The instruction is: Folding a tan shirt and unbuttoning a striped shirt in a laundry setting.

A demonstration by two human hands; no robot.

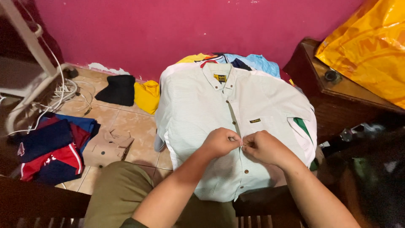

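Right now both hands meet at the middle of a pale striped shirt (pixel 202 109), which lies spread front-up on a pile of clothes (pixel 249 61) against the pink wall (pixel 168 29); the left hand (pixel 220 142) and right hand (pixel 262 147) each close a narrow grip on the button strip, fingertips almost touching. Beside them a yellow plastic bag (pixel 371 46) rests on a dark wooden desk (pixel 333 97), its contents hidden, while folded red and blue clothes (pixel 50 150) lie on the tiled floor (pixel 126 122).
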